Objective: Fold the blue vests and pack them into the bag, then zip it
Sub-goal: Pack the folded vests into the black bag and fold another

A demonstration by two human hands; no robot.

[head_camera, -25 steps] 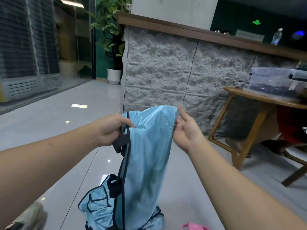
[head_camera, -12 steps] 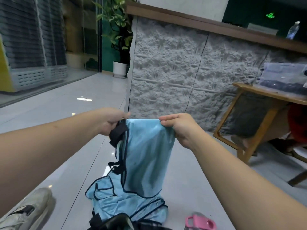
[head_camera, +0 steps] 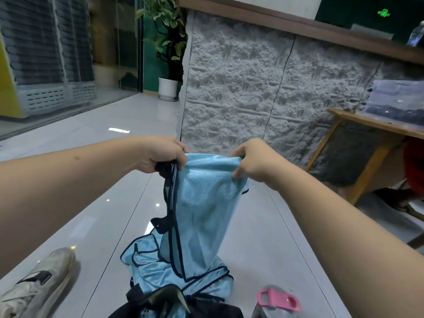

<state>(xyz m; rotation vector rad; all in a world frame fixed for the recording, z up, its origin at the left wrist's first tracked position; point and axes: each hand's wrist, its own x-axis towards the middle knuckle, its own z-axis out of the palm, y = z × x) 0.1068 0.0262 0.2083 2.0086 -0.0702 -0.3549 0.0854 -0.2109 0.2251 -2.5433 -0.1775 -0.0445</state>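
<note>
The left hand (head_camera: pixel 164 154) has its grip closed round one top corner of the blue vest (head_camera: pixel 202 203), fingers curled over the dark trim and strap bunched there. Just across from it, at the same height, the right hand (head_camera: pixel 253 160) pinches the other top corner, thumb under the cloth and fingers over the edge. Between the two grips the top edge runs nearly taut; below them the vest hangs doubled lengthwise, its hem brushing a heap of more blue vests (head_camera: pixel 160 267) on the floor (head_camera: pixel 263 226).

The mesh looks thin, light and limp, probably slippery, so it should hold no crease unaided. Corners and bound edges seem the surest places to hold.

Nearer than the heap, the dark bag (head_camera: pixel 174 304) is cut off by the frame's lower edge; its zip cannot be made out, nor how many vests lie in the heap.
</note>
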